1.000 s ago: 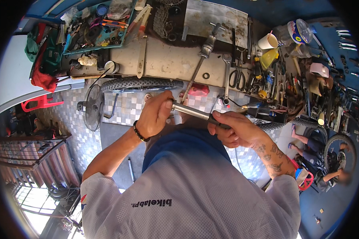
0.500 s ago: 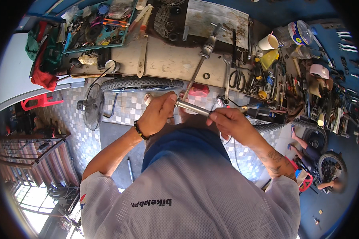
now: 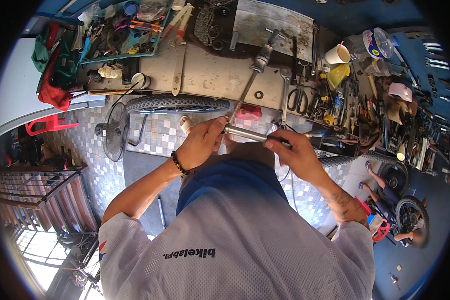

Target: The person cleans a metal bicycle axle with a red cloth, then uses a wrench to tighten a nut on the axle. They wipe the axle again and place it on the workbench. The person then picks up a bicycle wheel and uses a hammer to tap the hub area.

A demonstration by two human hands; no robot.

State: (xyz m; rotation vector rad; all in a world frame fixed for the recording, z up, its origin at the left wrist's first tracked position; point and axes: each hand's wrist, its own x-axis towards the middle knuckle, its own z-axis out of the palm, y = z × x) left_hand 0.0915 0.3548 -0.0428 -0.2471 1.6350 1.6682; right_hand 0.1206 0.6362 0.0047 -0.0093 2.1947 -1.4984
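Note:
Held crosswise in front of my waist is a slim silver metal tube (image 3: 245, 131). My left hand (image 3: 201, 141), with a beaded bracelet at the wrist, is closed on its left end. My right hand (image 3: 295, 155) grips the darker right end, fingers curled beneath. Beyond them, a metal tool with a T-handle (image 3: 260, 61) lies on the bench (image 3: 210, 80), its long rod angled down over the edge toward my left hand; whether it touches the tube I cannot tell. A wrench (image 3: 285, 90), black scissors (image 3: 297, 101) and a small ring (image 3: 259, 94) lie near it.
A teal parts tray (image 3: 97, 45) and cluttered tools (image 3: 340, 97) crowd the bench. A tire (image 3: 175, 104), a fan (image 3: 112, 132) and a red stool (image 3: 50, 125) are below and left. At right, a co-worker's legs (image 3: 375, 177) show beside bicycle wheels (image 3: 410, 215).
My left hand and the tube have shifted a little to the right. My right hand has moved slightly up and right, still on the tube. The co-worker's wheel has shifted downward.

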